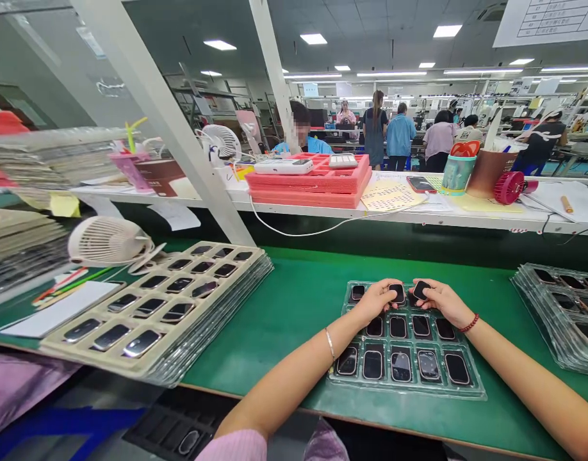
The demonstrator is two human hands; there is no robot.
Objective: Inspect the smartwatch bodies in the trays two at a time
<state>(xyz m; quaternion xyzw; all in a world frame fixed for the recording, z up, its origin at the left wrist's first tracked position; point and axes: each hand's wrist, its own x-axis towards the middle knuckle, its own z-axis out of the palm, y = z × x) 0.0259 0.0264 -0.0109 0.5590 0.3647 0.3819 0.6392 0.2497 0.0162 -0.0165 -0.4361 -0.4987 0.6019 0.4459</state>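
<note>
A clear plastic tray [476,389] lies on the green bench in front of me, its pockets holding rows of dark smartwatch bodies with rounded corners. Over its far row, my left hand [376,299] pinches one smartwatch body [398,294] between thumb and fingers. Close beside it, my right hand [439,298] grips another smartwatch body [421,290], which is tilted and raised above the tray. The two held pieces are a short gap apart. My fingers partly hide the far row of pockets.
At left stands a stack of trays topped by a beige tray [162,333] of smartwatch bodies, with a white fan [109,241] behind it. More clear trays [553,320] are piled at right. A shelf [323,213] across the back carries red foam trays [308,192].
</note>
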